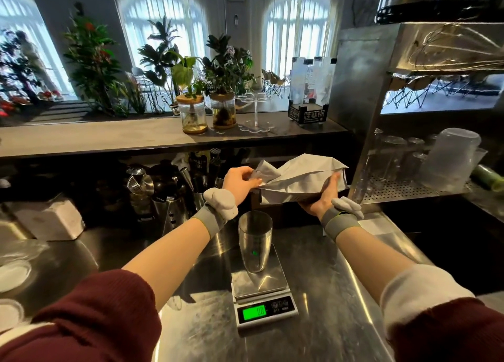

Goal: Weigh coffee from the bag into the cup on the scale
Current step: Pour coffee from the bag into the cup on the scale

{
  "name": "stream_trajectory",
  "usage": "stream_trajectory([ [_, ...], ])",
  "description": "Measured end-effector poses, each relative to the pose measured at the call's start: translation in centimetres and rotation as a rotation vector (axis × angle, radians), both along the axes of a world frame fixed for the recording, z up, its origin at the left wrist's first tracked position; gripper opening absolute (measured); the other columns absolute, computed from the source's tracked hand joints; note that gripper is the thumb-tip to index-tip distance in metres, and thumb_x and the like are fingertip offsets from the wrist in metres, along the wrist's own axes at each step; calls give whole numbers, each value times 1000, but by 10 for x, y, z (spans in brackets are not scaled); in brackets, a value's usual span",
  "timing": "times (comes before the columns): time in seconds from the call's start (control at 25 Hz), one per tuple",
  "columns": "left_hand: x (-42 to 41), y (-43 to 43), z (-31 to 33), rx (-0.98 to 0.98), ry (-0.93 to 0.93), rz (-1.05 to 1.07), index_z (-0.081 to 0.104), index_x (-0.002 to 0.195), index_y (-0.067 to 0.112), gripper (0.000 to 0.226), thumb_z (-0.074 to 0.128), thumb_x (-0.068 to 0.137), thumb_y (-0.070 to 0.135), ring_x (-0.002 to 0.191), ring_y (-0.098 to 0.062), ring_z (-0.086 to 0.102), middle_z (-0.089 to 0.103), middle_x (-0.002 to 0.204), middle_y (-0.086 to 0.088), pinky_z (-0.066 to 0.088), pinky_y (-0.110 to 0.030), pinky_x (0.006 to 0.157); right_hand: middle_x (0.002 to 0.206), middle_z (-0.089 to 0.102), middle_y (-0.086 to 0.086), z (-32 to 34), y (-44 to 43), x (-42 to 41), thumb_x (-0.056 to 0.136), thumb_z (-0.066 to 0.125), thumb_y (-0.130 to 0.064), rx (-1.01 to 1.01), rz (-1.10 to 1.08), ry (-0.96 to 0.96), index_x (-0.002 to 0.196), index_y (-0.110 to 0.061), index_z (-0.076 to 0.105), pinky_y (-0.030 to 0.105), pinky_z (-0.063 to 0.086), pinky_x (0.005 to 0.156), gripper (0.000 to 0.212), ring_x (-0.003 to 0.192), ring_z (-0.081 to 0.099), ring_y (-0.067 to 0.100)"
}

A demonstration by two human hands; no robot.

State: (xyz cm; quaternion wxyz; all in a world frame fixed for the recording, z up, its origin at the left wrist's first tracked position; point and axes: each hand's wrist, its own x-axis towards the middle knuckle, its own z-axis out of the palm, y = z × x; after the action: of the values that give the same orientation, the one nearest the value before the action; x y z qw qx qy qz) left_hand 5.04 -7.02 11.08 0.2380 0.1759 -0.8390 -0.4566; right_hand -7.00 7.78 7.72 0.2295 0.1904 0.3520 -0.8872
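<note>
Both forearms are stretched forward above the scale (263,288), grey bands worn at the wrists, the left hand (240,183) pinched with thumb and fingers on the bag (300,180) at its left end, the right hand (324,198) cupped palm-up beneath its right side.

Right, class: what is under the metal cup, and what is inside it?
The metal cup stands on the scale, whose green display appears to read zero. Its inside cannot be seen from this angle. The bag is held above and behind it.
</note>
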Motion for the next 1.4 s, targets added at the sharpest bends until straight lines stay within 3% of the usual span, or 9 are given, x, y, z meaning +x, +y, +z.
stream_trajectory([
  [0.24, 5, -11, -7, 128, -127, -23, 57, 111, 3, 29, 61, 84, 13, 85, -24, 62, 62, 99, -12, 49, -26, 66, 134, 54, 12, -9, -3, 6, 71, 61, -69, -27, -12, 6, 138, -20, 43, 55, 47, 94, 84, 119, 54, 37],
  [0.4, 6, -15, -11, 151, -166, 0, 54, 112, 2, 31, 61, 84, 13, 89, -28, 63, 63, 113, -19, 49, -28, 68, 132, 56, 12, -11, -4, 6, 71, 64, -66, -12, -25, 14, 136, -20, 44, 55, 47, 93, 83, 118, 54, 36],
  [0.72, 5, -15, -19, 88, -222, -15, 55, 113, 5, 35, 64, 83, 21, 98, -27, 62, 63, 111, -14, 49, -38, 90, 133, 56, 12, -8, 1, 4, 75, 60, -66, -30, -23, 56, 136, -20, 47, 56, 46, 95, 77, 120, 54, 36],
  [0.92, 4, -16, -25, -28, -184, 61, 65, 98, 1, 24, 66, 81, 19, 93, -30, 65, 68, 98, -19, 51, -40, 88, 134, 56, 12, -9, 1, 8, 75, 61, -66, -17, -8, 61, 137, -21, 46, 54, 47, 85, 78, 121, 54, 36],
  [1.4, 4, -17, -29, 46, -183, 3, 59, 111, 4, 35, 66, 81, 21, 99, -25, 60, 65, 107, -12, 47, -35, 90, 135, 54, 12, -5, 3, 9, 78, 58, -64, -20, 1, 102, 139, -22, 44, 53, 48, 81, 75, 121, 53, 37],
])
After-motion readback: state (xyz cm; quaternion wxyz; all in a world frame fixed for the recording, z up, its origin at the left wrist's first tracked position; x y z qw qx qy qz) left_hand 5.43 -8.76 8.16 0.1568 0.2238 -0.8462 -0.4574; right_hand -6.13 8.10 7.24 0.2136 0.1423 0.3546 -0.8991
